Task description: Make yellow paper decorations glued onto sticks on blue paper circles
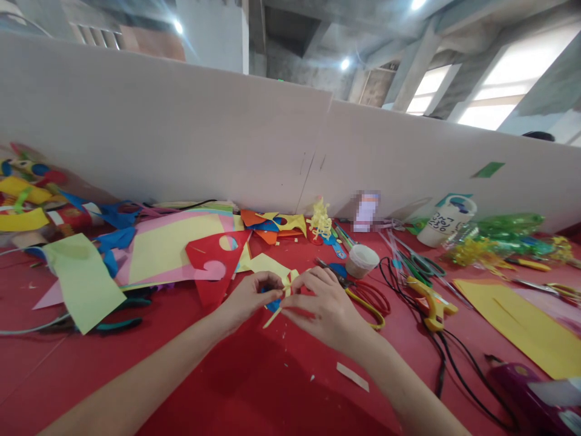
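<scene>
In the middle of the head view, my left hand (247, 298) pinches a small pale yellow paper strip (273, 317) between thumb and fingertips. My right hand (325, 306) meets it from the other side, fingers bent and closed on the upper part of the same strip. One end of the strip hangs down below the fingertips. Small red and blue bits show close behind the fingers; whether they belong to the held piece I cannot tell. Just beyond the hands lies a red paper sheet with cut-outs (211, 257).
Scissors with yellow handles (370, 312), a white cup (362, 261) and a yellow glue gun (433, 306) with black cords lie to the right. A purple glue gun (529, 393) is at lower right. Paper sheets (158, 251) and pliers (118, 324) are left. A white partition (181, 127) stands behind.
</scene>
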A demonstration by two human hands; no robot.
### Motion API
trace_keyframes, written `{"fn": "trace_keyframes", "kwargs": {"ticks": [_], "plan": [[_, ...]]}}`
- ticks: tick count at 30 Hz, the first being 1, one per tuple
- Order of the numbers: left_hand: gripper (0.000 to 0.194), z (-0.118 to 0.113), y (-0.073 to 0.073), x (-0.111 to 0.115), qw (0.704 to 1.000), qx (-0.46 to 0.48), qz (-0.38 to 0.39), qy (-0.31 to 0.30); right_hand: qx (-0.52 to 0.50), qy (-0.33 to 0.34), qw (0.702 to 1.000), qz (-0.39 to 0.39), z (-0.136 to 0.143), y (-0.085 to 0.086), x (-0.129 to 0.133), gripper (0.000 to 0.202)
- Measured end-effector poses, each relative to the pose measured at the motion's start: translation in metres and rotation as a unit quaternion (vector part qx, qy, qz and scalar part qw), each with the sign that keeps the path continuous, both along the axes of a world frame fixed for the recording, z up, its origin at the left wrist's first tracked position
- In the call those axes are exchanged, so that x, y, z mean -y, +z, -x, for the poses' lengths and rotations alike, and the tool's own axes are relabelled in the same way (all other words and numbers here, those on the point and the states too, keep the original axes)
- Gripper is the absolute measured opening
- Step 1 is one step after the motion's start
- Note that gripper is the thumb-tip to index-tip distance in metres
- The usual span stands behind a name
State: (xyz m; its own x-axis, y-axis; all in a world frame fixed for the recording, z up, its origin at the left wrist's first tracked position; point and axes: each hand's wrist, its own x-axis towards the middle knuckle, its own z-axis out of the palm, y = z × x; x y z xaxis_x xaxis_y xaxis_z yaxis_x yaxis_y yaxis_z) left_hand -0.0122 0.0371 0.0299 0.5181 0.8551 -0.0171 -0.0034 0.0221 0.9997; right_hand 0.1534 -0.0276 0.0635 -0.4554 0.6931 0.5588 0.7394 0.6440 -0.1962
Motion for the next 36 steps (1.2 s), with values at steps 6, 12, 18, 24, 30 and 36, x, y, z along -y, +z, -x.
{"fn": "trace_keyframes", "kwargs": {"ticks": [6,12,18,24,30,36], "plan": [[0.01,0.0,-0.001,0.009,0.969,-0.139,-0.201,-0.018,0.0,-0.031,0.999,0.025,0.007,0.007,0.006,0.01],[0.009,-0.001,-0.002,0.007,0.988,-0.111,-0.102,-0.034,0.018,-0.054,0.996,0.066,-0.009,0.014,0.007,0.023],[0.015,0.002,-0.001,-0.005,0.996,0.041,0.074,0.018,0.178,-0.104,0.978,0.009,0.007,-0.008,0.004,0.031],[0.017,0.005,0.001,-0.008,0.988,0.084,0.118,0.053,0.229,-0.082,0.969,0.041,0.011,-0.015,-0.001,0.031],[0.017,0.005,-0.003,-0.012,0.986,0.084,0.118,0.079,0.206,-0.047,0.962,0.174,0.006,-0.004,-0.001,0.029],[0.018,0.006,-0.007,-0.014,0.987,0.095,0.106,0.068,0.199,-0.06,0.96,0.186,0.006,-0.006,-0.001,0.04]]}}
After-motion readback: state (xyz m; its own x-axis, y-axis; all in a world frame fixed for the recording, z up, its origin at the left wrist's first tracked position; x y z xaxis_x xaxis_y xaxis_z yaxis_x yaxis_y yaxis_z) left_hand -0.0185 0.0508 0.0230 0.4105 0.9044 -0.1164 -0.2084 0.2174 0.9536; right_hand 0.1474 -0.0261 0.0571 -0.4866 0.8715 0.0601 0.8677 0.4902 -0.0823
